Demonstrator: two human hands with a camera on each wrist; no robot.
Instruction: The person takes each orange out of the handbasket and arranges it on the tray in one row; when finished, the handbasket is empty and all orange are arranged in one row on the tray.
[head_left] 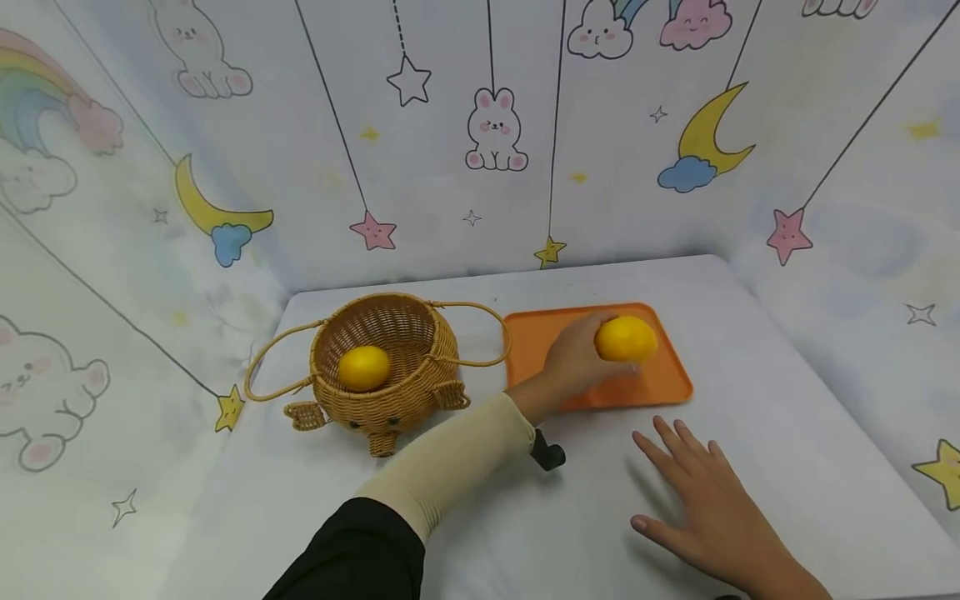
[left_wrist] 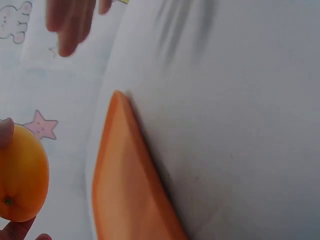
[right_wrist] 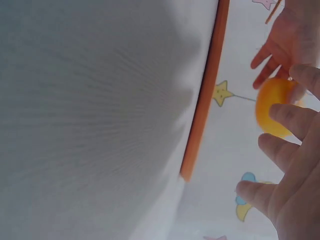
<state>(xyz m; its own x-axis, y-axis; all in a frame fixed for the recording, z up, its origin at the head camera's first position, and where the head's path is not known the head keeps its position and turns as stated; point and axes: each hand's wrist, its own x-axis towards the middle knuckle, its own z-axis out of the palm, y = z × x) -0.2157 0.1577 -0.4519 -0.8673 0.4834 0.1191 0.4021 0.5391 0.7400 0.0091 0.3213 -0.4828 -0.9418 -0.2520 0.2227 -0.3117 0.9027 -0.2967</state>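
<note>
My left hand (head_left: 577, 354) grips a smooth, rounded yellow-orange fruit (head_left: 627, 339) above an orange tray (head_left: 528, 358). A small green stem mark shows on this fruit (left_wrist: 22, 175) in the left wrist view, with a fingertip on its side. Left of the tray, a woven wicker basket (head_left: 360, 406) with an animal face holds another yellow fruit (head_left: 364, 368). My right hand (head_left: 712, 508) hovers over the white table in front of the tray, fingers spread and holding nothing. In the right wrist view, its fingers (right_wrist: 285, 152) overlap the held fruit.
Two looped handles spread out from the basket; the right loop (head_left: 487, 363) reaches the tray's left edge. A white cloth covers the table (head_left: 540, 517). Behind it and at both sides stand walls (head_left: 450, 183) printed with stars, moons and rabbits.
</note>
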